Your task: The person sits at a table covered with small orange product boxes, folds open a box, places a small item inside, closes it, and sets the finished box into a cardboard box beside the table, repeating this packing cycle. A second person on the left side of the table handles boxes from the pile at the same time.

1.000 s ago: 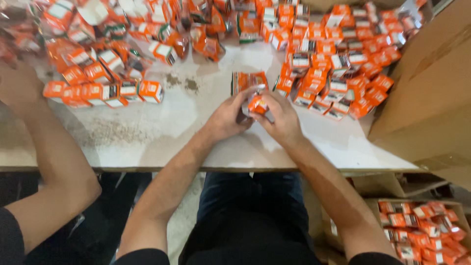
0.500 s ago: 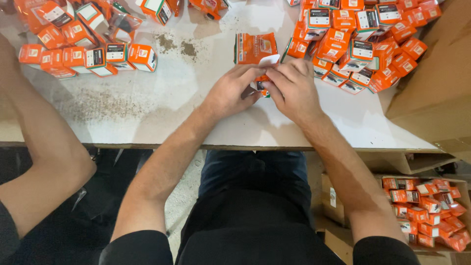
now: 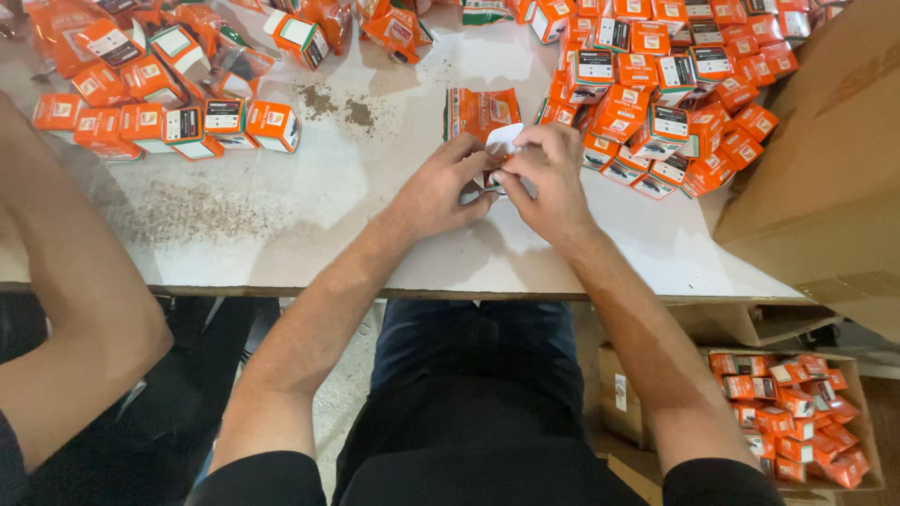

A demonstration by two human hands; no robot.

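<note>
Pale, scuffed bench [image 3: 281,225], seen from the head view, with brown crumbs scattered near its far middle.

Left hand [image 3: 441,187] and right hand [image 3: 548,178]: meeting at the bench centre, fingers pinched together on a small orange-and-white carton [image 3: 503,142], its white flap raised between the fingertips; the carton sits low over the bench so both hands can brace while folding it.

Flat orange packet [image 3: 481,111]: lying just beyond the hands, within easy reach.

Heap of small orange boxes [image 3: 675,84]: piled loosely at the right, just beside the right hand.

Second group of orange boxes [image 3: 169,122]: far left, some in clear wrap, near another person's forearm [image 3: 66,272].

Large brown cardboard box [image 3: 825,178]: at the right edge, contents hidden.

Open carton on the floor [image 3: 867,422]: under the bench, right, partly filled with matching orange boxes [image 3: 787,403].
</note>
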